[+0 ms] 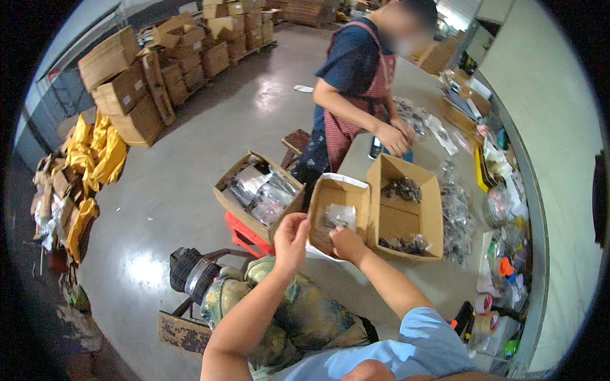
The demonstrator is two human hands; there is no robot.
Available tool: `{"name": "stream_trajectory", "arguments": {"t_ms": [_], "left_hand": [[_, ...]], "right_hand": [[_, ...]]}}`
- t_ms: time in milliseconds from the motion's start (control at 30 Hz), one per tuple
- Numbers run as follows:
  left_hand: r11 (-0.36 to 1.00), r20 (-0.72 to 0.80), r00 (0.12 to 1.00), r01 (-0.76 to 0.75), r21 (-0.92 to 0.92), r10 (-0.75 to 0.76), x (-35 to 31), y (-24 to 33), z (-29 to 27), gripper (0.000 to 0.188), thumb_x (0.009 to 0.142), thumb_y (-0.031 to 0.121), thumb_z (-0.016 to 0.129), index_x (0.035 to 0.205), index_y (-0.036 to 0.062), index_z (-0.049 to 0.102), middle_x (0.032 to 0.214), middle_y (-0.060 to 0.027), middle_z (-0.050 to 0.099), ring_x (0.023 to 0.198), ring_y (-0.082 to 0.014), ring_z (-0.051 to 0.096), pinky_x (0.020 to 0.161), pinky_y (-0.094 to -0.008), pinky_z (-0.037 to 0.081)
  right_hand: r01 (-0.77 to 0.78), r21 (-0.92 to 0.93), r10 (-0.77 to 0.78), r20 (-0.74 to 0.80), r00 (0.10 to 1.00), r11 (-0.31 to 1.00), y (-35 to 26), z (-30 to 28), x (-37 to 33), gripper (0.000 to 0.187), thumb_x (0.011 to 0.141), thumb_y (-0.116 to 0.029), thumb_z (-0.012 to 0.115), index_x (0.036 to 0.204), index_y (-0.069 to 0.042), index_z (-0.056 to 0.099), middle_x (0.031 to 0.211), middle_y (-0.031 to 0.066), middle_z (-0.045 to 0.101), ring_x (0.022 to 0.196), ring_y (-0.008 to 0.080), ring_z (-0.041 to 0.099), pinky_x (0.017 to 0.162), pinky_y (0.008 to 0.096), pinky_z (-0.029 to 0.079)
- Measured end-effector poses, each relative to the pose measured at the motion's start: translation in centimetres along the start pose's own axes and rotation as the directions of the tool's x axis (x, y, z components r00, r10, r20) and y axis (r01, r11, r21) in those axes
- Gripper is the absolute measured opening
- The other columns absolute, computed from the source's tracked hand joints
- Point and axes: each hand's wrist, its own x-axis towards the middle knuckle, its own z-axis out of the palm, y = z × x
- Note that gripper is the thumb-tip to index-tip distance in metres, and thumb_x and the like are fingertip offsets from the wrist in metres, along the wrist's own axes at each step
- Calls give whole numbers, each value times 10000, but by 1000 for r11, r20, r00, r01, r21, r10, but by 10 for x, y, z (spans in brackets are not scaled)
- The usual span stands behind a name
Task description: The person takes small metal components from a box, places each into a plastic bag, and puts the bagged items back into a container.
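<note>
The left hand (291, 243) is hovering at the left edge of a small, open brown cardboard box with whitish outer sides (346, 188), fingers loosely bent; whether it is touching the rim, cannot tell. The right hand (349, 245) is reaching over the near end of that box, fingers curled inward, fingertips at the near edge of a small, flat, clear plastic bag (338, 213). Grip on the bag: cannot tell, fingertips are partly hidden.

The bag is lying on the bottom of the small box. Contents are too small to identify. Judging by looks, it should be handling light, soft and floppy, with a slick film surface that could be sliding under fingertips. Best hold is probably a thumb-and-finger pinch on an edge or corner, as the flat middle is offering little to grab. The small box is looking light and fairly stiff; its rim would be the place for steadying it.

Just to its right, a larger, deeper brown cardboard box (405, 220) is holding dark small pieces at its far and near ends. Clear plastic packets (456, 216) are lying beyond it on the grey tabletop (413, 282). To the left, a brown carton (251, 219) filled with clear packets is sitting above a red plastic stool (241, 236). Across, a co-worker in a red-checked apron (343, 130) is working at the table.
</note>
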Motion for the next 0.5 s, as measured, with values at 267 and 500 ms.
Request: {"name": "stream_trajectory", "arguments": {"t_ms": [267, 500], "left_hand": [[902, 10, 998, 50, 429, -60, 5, -3, -6, 182, 828, 130, 580, 937, -16, 586, 792, -102, 638, 715, -167, 611, 666, -284, 477], [828, 79, 958, 197, 524, -277, -4, -43, 6, 267, 810, 231, 630, 890, -23, 621, 781, -126, 648, 719, -201, 619, 649, -317, 483]], "right_hand": [[-47, 422, 104, -111, 988, 906, 14, -6, -4, 163, 815, -182, 600, 836, -22, 624, 786, 168, 624, 709, 284, 606, 626, 365, 462], [-11, 736, 251, -216, 943, 677, -17, -27, -37, 123, 814, -89, 581, 835, 26, 619, 628, 98, 581, 540, 112, 501, 513, 295, 394]]}}
